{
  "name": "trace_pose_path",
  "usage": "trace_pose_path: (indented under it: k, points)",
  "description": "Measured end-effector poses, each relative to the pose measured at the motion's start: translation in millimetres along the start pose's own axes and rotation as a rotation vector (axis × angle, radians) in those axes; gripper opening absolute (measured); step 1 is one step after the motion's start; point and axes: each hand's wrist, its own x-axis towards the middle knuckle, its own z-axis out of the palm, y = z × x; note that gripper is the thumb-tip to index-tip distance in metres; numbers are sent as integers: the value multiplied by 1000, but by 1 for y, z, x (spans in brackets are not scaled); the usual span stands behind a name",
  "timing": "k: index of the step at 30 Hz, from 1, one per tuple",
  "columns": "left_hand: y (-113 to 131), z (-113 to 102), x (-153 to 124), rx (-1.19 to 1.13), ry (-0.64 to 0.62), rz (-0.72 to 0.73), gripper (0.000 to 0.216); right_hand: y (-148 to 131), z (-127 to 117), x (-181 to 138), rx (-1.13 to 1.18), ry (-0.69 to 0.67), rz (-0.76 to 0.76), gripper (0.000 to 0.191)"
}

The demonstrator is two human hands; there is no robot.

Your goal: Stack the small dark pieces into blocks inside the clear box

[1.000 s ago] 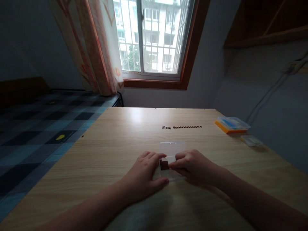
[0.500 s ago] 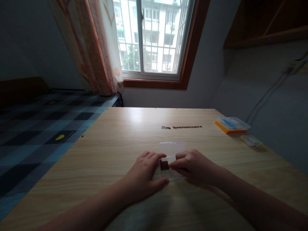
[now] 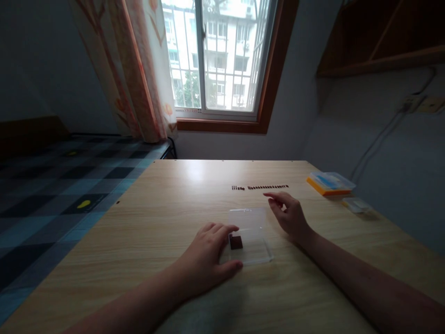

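Observation:
A clear plastic plate (image 3: 253,239) lies on the wooden table (image 3: 167,218), with a small dark brown square piece (image 3: 236,242) on its left part. My left hand (image 3: 208,253) rests flat on the table, its fingers spread and touching the plate's left edge beside the square. To the right of the plate my right hand (image 3: 287,215) hovers with its fingers loosely curled and thumb and forefinger close together; I cannot tell whether it holds anything. A row of several tiny dark pieces (image 3: 260,187) lies further back.
An orange and blue flat box (image 3: 328,183) and a small clear box (image 3: 354,204) sit at the table's right rear by the wall. A bed with a checked blue cover (image 3: 62,185) adjoins the table's left side. A window and curtain are behind.
My right hand has left the plate and the brown square and moved back and to the right, toward the row of tiny pieces. The left hand has stayed put. The view tilted slightly.

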Motion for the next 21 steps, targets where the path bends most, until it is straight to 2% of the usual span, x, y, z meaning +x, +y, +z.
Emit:
trace_pose_path:
  k: [3,8,14,21]
  points:
    - [1,-1,0,2,0,-5,57,12,12,7,-59,-60,6,36]
    - [1,-1,1,0,2,1,57,19,30,24,-214,-136,-116,38]
    - [0,0,0,-2,11,5,57,29,58,52,-330,-261,-121,49]
    - [0,0,0,-14,18,-8,59,29,83,76,-373,-367,-174,36]
